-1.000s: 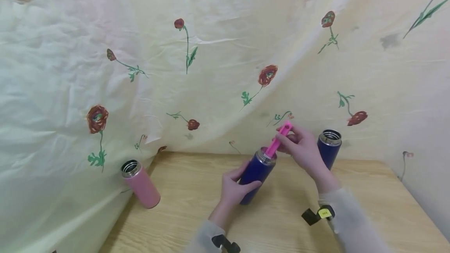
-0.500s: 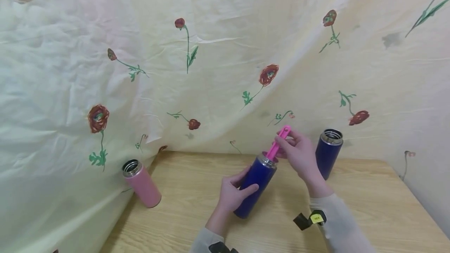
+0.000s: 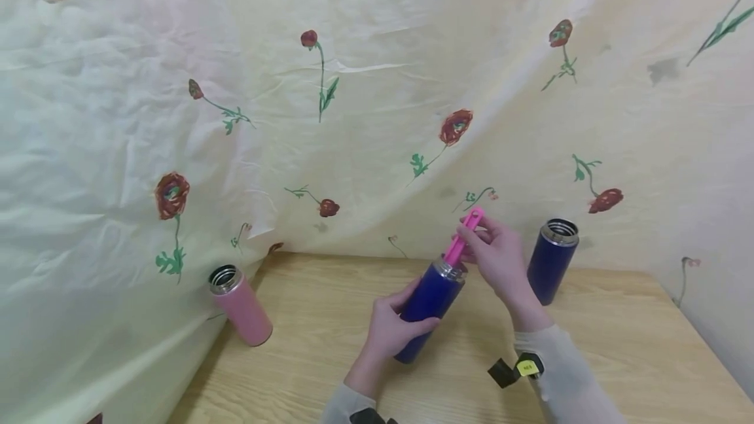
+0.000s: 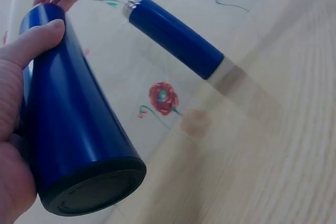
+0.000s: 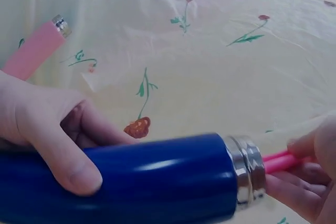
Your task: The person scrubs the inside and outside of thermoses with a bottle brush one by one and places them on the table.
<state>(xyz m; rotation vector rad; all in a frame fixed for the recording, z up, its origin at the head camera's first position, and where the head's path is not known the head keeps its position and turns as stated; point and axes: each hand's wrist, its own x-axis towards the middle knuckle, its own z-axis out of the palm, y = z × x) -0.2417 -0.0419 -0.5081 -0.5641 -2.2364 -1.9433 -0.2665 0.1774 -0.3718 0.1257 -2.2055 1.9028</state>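
Observation:
My left hand (image 3: 389, 327) grips a dark blue thermos bottle (image 3: 425, 309), tilted with its lidless steel neck up and to the right. In the left wrist view the bottle's black base (image 4: 97, 190) faces the camera, off the table. My right hand (image 3: 501, 264) pinches a slim pink handle (image 3: 464, 235) with a hole in its top end. The handle's lower part goes down into the bottle's mouth, where it is hidden. In the right wrist view the pink handle (image 5: 281, 162) enters the steel neck (image 5: 245, 171), the right fingers close beside the rim.
A second blue thermos bottle (image 3: 552, 264), lidless, stands on the wooden table (image 3: 318, 319) behind my right wrist. At the left a lidless pink thermos bottle (image 3: 244, 309) stands near the table's edge. A flowered cloth (image 3: 365, 149) hangs behind and to the left.
The held bottle and both hands have come slightly nearer. Less of the pink handle's length shows above the neck than one second ago. The standing bottles have stayed put.

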